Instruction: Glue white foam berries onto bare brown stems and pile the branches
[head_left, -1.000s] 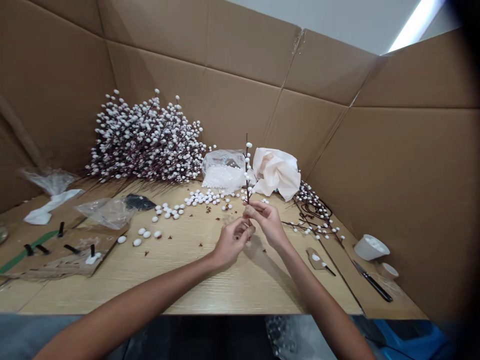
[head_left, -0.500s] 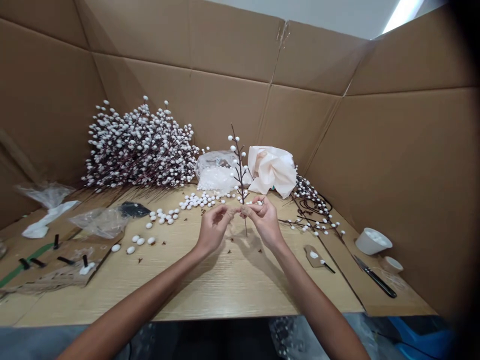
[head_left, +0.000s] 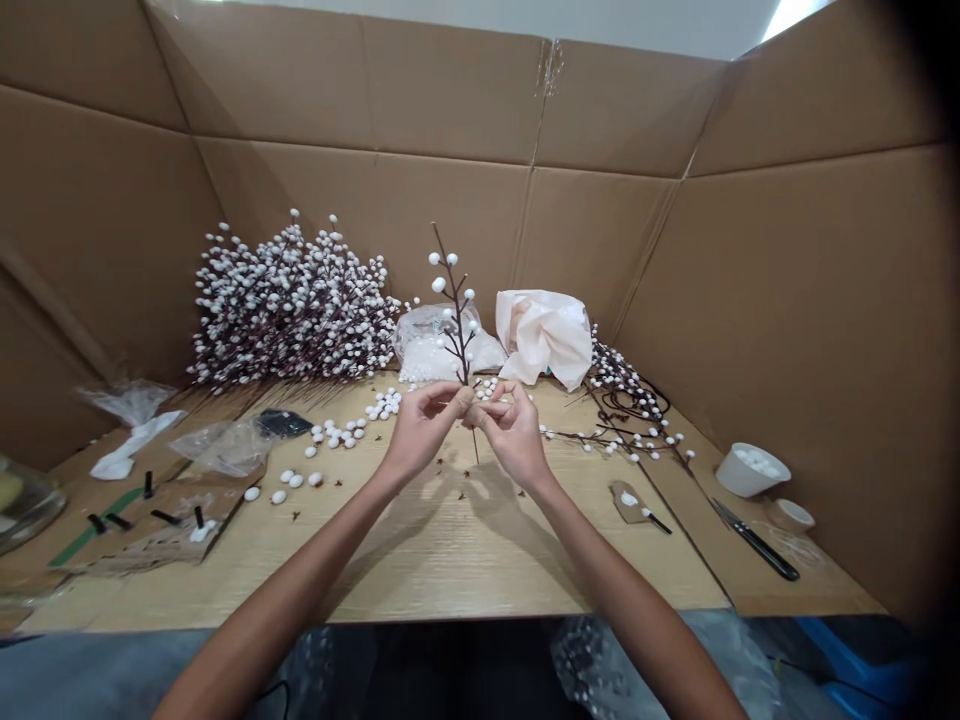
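Note:
A thin brown artificial branch (head_left: 454,300) with several white berries on its upper twigs stands nearly upright over the middle of the table, leaning a little left. My left hand (head_left: 424,428) pinches it low on the stem, fingers closed. From the other side my right hand (head_left: 513,432) is also closed at the same spot, fingertips meeting those of the left. Whatever small piece may lie between the fingertips is hidden. The stem's bare lower end pokes out below both hands. Loose white berries (head_left: 337,434) lie on the table just left of my hands.
Behind on the left is a big heap of berry branches (head_left: 292,310). Clear plastic bags (head_left: 427,345) and crumpled pale paper (head_left: 546,335) stand at the back. To the right are more branches (head_left: 630,440), a white cup (head_left: 752,468), a knife (head_left: 757,542) and a small glue card (head_left: 627,502).
The branch has shifted left and tilts more to the left. Both hands have come closer together around the stem. The whole view has turned slightly.

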